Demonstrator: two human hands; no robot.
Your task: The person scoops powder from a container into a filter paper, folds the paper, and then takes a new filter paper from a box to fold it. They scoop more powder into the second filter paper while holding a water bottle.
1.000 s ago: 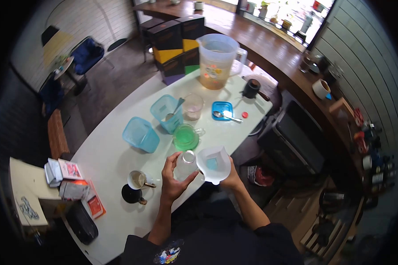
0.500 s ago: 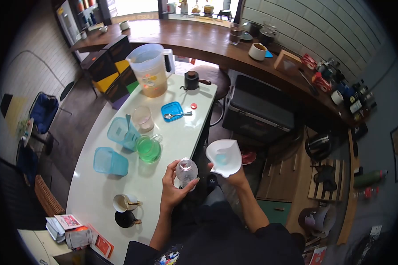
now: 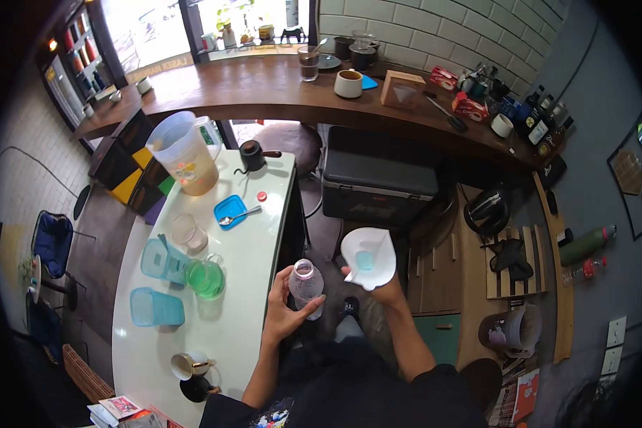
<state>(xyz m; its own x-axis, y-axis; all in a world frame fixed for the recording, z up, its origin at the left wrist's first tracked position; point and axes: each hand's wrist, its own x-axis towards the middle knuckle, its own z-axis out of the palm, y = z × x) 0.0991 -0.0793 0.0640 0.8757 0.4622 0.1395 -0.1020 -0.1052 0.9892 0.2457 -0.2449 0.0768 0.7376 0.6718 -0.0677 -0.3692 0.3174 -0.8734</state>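
Clear plastic bottle (image 3: 305, 287): long axis near upright, open mouth upward, clasped in the left hand (image 3: 284, 314), off the right edge of the white tabletop (image 3: 253, 235).
White funnel (image 3: 367, 257): wide mouth up, gripped from below by the right hand (image 3: 386, 289), just beside the bottle, apart.
Tabletop: green-filled mug (image 3: 205, 278), blue tub (image 3: 155, 308), pitcher (image 3: 183, 153).
Room: wooden bar (image 3: 264, 89), black case (image 3: 378, 178).
A second ago, the funnel touched the bottle over the tabletop.

Both bare forearms (image 3: 261, 376) reach forward and apart, the left hand (image 3: 285, 311) cupped with its fingers curled in a grip, the right hand (image 3: 380, 291) slightly higher, also gripping.
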